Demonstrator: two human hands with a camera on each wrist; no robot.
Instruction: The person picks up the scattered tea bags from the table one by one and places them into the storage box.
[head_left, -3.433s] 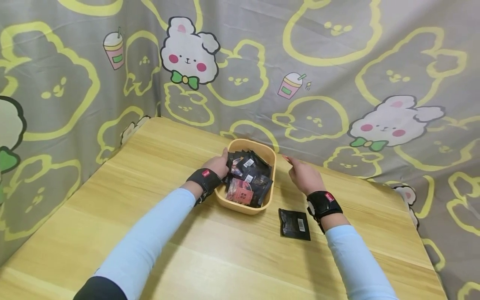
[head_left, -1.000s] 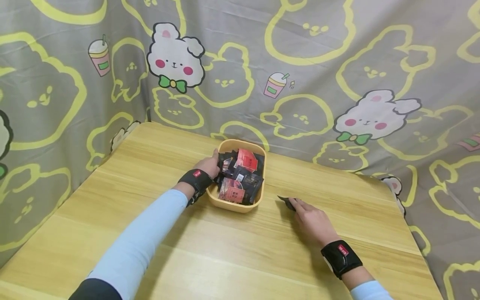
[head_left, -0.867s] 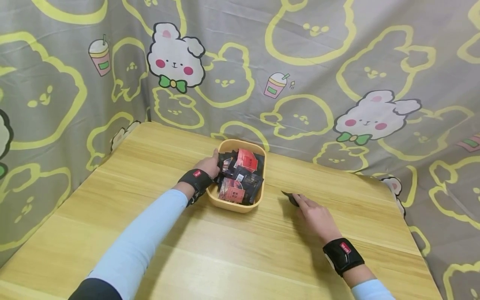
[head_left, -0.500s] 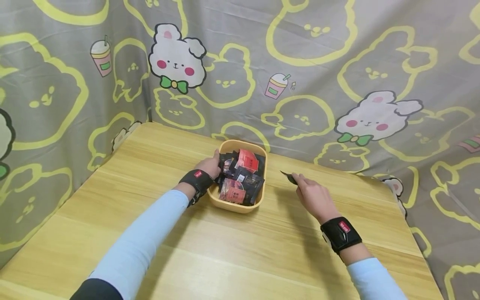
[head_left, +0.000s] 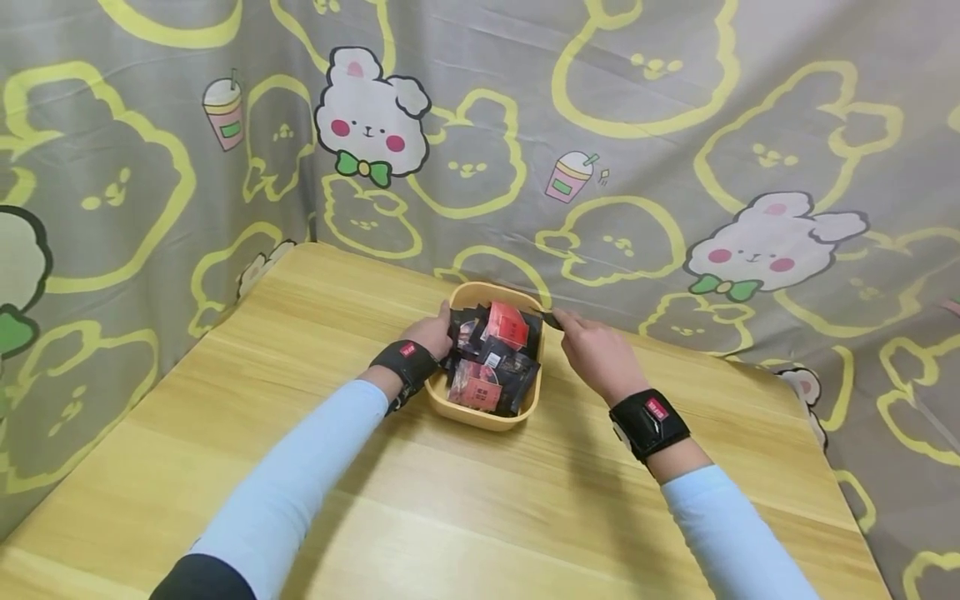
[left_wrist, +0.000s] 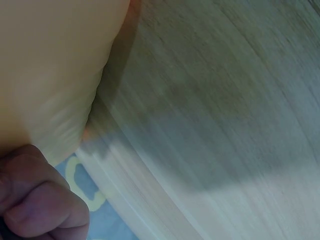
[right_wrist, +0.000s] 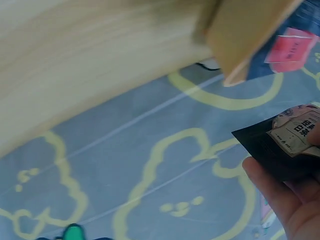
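Note:
My left hand [head_left: 430,337] is at the left rim of a yellow-orange plastic basket [head_left: 480,419]. Its curled fingers [left_wrist: 50,207] seem to grip black sachets at that rim; a sliver of black shows beneath them in the left wrist view. My right hand [head_left: 600,354] pinches a flat black sachet [right_wrist: 262,147] with a pale printed label, just beyond the basket's right rim. Inside the basket lie several black sachets [head_left: 517,371], one with a red label [head_left: 508,327] on top at the back and another with a pinkish-red label [head_left: 476,390] in front.
The basket stands on a wooden table [head_left: 420,517], near its back edge. A grey curtain [head_left: 480,225] with yellow outlines and white rabbits hangs close behind the table and along its left side.
The red-labelled sachet now lies in the basket, and the black sachet from the table is in my right hand. That hand has moved up and left to the rim; my left hand stays.

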